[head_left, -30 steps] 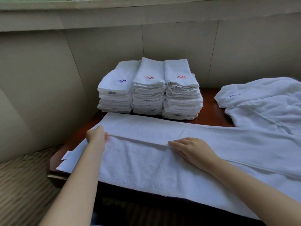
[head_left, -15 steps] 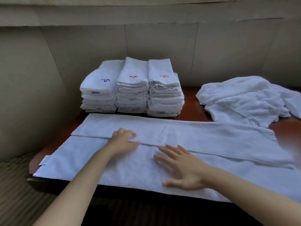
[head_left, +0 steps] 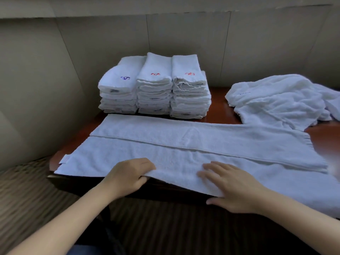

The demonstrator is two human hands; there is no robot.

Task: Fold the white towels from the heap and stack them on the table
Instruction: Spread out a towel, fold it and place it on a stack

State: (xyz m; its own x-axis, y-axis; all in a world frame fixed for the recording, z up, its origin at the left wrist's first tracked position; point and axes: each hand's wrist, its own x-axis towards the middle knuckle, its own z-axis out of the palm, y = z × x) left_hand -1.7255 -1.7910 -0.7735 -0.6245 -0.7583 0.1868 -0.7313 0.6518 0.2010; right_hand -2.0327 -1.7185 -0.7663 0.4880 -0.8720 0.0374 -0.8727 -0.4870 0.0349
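Note:
A long white towel [head_left: 184,144] lies spread across the dark wooden table [head_left: 219,105], its far long edge folded over toward the middle. My left hand [head_left: 128,175] grips the towel's near edge at the table's front, fingers curled under the cloth. My right hand [head_left: 233,186] lies on the near edge a little to the right, fingers spread over the cloth and thumb below the edge. Three stacks of folded white towels [head_left: 156,89] stand at the back of the table. The heap of unfolded towels [head_left: 279,100] lies at the back right.
Beige wall panels [head_left: 55,80] close in the table at the back and left. A striped carpet [head_left: 24,196] covers the floor below the table's front and left edges. Bare red-brown wood shows between the stacks and the heap.
Both hands have drawn back from the fold line in the middle of the towel to its near edge. My left hand now grips that edge.

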